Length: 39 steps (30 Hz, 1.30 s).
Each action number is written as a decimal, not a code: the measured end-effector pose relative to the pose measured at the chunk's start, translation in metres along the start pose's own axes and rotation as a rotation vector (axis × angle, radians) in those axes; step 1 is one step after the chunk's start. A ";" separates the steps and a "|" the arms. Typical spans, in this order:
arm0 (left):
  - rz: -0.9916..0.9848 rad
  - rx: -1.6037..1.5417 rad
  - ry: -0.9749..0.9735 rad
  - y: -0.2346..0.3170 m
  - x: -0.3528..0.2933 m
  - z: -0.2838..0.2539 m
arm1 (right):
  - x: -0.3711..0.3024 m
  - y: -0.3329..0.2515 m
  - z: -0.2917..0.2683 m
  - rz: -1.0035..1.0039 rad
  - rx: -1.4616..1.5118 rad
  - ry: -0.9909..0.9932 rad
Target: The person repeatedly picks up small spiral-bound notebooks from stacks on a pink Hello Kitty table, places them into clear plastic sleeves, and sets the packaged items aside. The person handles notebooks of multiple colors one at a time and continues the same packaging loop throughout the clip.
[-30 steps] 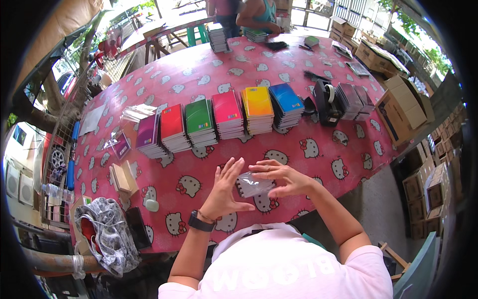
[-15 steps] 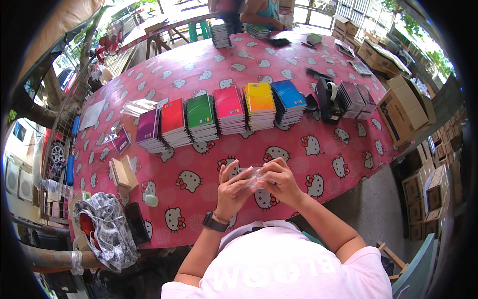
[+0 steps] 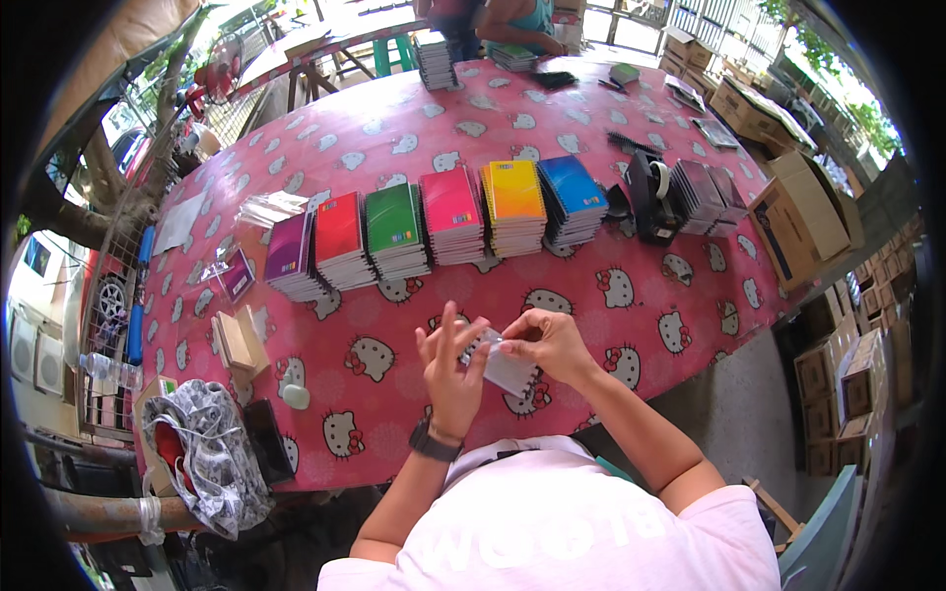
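Observation:
In front of my chest, above the table's near side, is a small spiral notebook (image 3: 511,373) with white pages facing up. My right hand (image 3: 554,345) pinches its upper edge between thumb and fingertips. Fingers spread and raised, my left hand (image 3: 451,366) is beside the notebook's left edge; whether it touches is hard to tell. Beyond my hands runs a row of spiral notebook stacks: purple (image 3: 290,250), red (image 3: 339,225), green (image 3: 393,219), pink (image 3: 450,204), yellow (image 3: 516,191) and blue (image 3: 572,186).
A black tape dispenser (image 3: 653,212) and dark packs (image 3: 696,198) stand right of the row, near an open carton (image 3: 803,222). At left lie clear plastic sleeves (image 3: 271,209), a wooden holder (image 3: 239,345), a pale green oval object (image 3: 295,397) and a patterned cloth bag (image 3: 210,453). A co-worker (image 3: 522,25) is at the far side.
The notebook has tilted so its white pages now show. My left hand has let go and spread its fingers, moving slightly left, while the right keeps its pinch.

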<state>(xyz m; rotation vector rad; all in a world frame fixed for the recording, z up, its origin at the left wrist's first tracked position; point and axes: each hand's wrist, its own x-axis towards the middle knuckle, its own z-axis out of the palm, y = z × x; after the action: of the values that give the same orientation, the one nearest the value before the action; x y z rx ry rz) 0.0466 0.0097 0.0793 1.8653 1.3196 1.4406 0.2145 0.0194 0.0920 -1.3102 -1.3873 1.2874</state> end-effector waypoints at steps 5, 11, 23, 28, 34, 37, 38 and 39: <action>0.400 0.296 -0.271 0.010 -0.030 -0.023 | 0.008 0.003 -0.005 0.027 0.045 -0.036; 0.322 0.477 -0.484 0.017 -0.036 -0.016 | 0.023 0.003 -0.044 -0.052 -0.026 0.026; 0.269 0.423 -0.492 0.013 -0.037 -0.011 | 0.124 0.080 -0.314 0.367 -0.669 1.098; 0.233 0.426 -0.510 0.015 -0.039 -0.014 | 0.114 0.083 -0.308 -0.080 -0.589 1.177; 0.238 0.402 -0.481 0.015 -0.040 -0.012 | 0.074 0.129 -0.291 0.275 0.569 0.930; 0.247 0.387 -0.487 0.014 -0.039 -0.009 | 0.088 0.135 -0.290 0.496 0.611 0.620; 0.237 0.384 -0.511 0.015 -0.039 -0.010 | 0.093 0.129 -0.276 0.581 0.518 0.514; 0.230 0.387 -0.504 0.014 -0.039 -0.012 | 0.099 0.109 -0.250 0.453 0.448 0.391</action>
<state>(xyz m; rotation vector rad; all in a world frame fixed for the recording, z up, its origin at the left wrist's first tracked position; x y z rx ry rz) 0.0416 -0.0332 0.0751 2.4878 1.2110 0.7473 0.4634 0.1447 0.0132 -1.4946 -0.5060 1.4287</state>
